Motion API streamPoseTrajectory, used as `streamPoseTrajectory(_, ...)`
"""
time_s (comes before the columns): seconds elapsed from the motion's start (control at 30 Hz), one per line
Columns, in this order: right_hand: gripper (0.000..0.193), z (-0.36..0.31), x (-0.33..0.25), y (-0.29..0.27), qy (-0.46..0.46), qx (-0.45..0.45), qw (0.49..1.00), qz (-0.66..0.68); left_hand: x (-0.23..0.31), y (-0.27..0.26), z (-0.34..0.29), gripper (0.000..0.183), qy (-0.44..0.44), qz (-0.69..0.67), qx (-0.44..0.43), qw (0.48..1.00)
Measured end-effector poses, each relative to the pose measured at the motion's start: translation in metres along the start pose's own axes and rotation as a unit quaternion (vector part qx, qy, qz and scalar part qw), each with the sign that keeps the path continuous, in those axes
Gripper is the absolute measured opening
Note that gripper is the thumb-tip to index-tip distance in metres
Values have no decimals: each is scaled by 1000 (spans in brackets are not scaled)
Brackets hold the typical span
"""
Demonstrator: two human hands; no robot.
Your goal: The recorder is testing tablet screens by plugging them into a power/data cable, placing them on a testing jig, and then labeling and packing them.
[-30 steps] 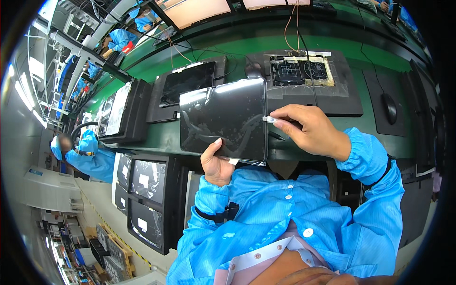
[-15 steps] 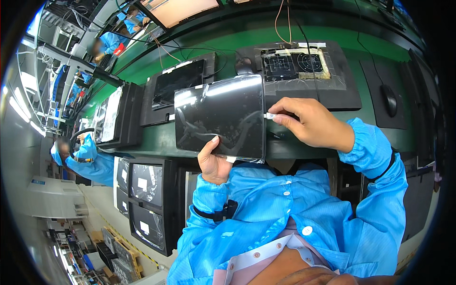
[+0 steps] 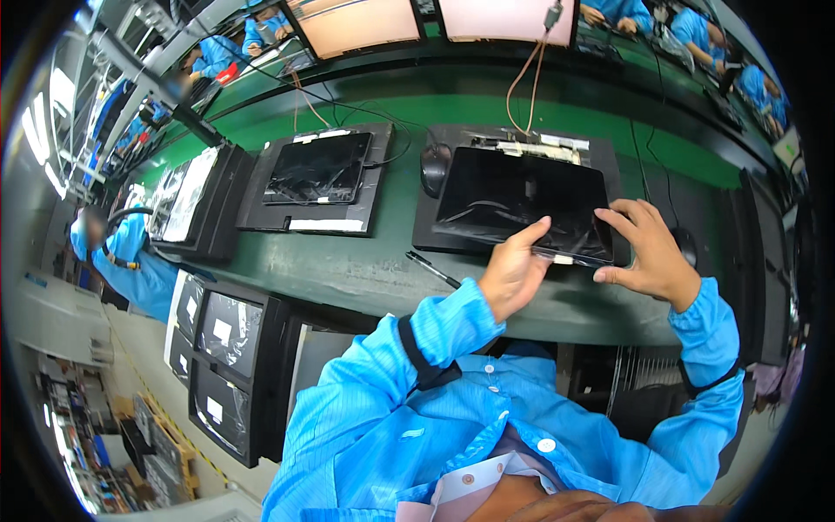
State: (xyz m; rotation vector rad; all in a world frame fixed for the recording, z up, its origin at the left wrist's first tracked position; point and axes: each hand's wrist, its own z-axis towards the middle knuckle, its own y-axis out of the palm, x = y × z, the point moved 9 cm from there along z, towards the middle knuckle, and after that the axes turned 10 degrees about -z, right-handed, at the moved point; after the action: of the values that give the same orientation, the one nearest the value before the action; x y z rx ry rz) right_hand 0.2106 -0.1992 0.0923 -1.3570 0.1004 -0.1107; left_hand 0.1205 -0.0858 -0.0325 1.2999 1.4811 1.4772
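Observation:
A black tablet-sized screen panel point(image 3: 522, 196), glossy and covered with clear film, lies over the dark right-hand pad point(image 3: 426, 228), slightly tilted in the picture. My left hand point(image 3: 515, 274) grips its near edge, thumb on top and the other fingers partly hidden below. A small white tab point(image 3: 564, 259) sticks out at that edge. At the panel's right end, my right hand point(image 3: 648, 252) holds the edge with the index fingertip on it and the thumb by the near corner. Behind the panel, a strip of the fixture point(image 3: 535, 148) with light tape shows; the rest is covered.
A second dark screen point(image 3: 317, 168) lies on a pad to the left. Near my left hand is a black pen point(image 3: 432, 269). Mice point(image 3: 435, 165) and cables lie on the green bench point(image 3: 322, 274). Black trays point(image 3: 277, 374) with wrapped panels stand at lower left. Co-workers sit beyond monitors point(image 3: 357, 24).
The panel has moved away from my body and right, onto the right-hand pad, covering its fixture. My right hand has left the white side tab for the panel's right edge.

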Motion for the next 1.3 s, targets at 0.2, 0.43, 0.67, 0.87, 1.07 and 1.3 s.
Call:
streamPoseTrajectory(0.2,70,14,65,33,60,41,996,54,-2,-3,47,29,-13,37,20,999)
streamPoseTrajectory(0.43,70,19,67,56,4,68,998,5,37,-7,-29,41,-151,486,94,856)
streamPoseTrajectory(0.67,70,16,62,55,12,100,994,-41,123,48,-7,112,207,957,-23,202)
streamPoseTrajectory(0.87,71,22,64,59,42,57,997,-28,136,23,15,108,153,972,-27,176)
streamPoseTrajectory(1.07,53,43,1,24,-4,149,988,-47,137,28,0,101,263,936,-51,230)
streamPoseTrajectory(1.3,29,73,-186,95,-168,44,984,38,195,62,-123,52,444,810,-11,384)
